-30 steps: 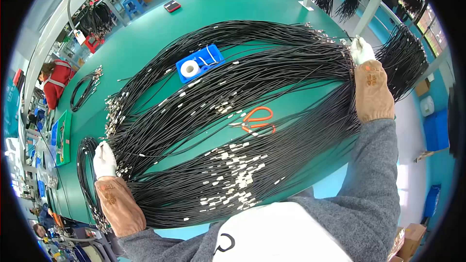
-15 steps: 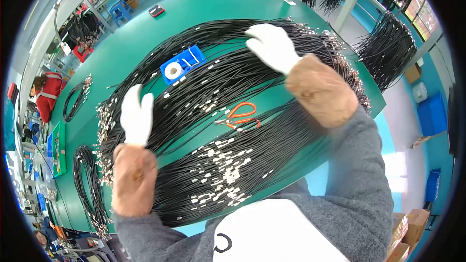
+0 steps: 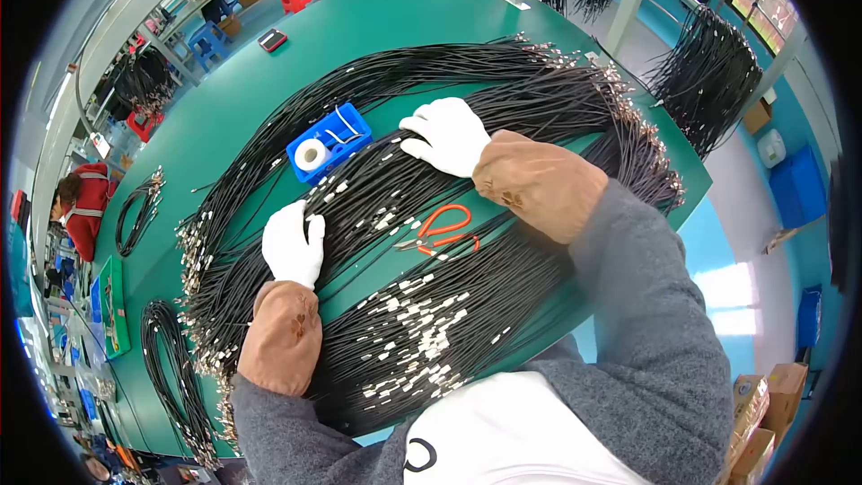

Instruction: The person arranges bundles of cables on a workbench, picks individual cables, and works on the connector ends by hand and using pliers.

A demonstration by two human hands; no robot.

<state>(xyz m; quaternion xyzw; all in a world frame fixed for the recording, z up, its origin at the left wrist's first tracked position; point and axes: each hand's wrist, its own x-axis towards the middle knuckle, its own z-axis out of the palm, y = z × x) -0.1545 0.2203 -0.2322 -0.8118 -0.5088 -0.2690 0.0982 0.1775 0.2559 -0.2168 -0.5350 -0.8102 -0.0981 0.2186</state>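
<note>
Both hands wear white gloves and rest on the middle bundle of black cables (image 3: 359, 189). My left hand (image 3: 294, 244) is on its left part, thumb apart from the fingers. My right hand (image 3: 446, 137) lies farther right on the same bundle, its fingers spread over the cables. Orange-handled cutters (image 3: 444, 229) lie between this bundle and the nearer cable bundle (image 3: 422, 332), which has many white tags. Beyond my hands, a blue tray (image 3: 329, 144) holds a white roll and white strips.
A green table (image 3: 359, 22) carries the cables. Smaller coiled cables (image 3: 171, 368) lie at its left, near a green bin (image 3: 114, 305). A red and black device (image 3: 272, 39) sits at the back. Cables hang from a rack (image 3: 709, 72) at right. A person in red (image 3: 87, 207) is at left.
My hands have come inward from the two ends of the cables and now lie on the middle bundle. The camera view has shifted slightly.
</note>
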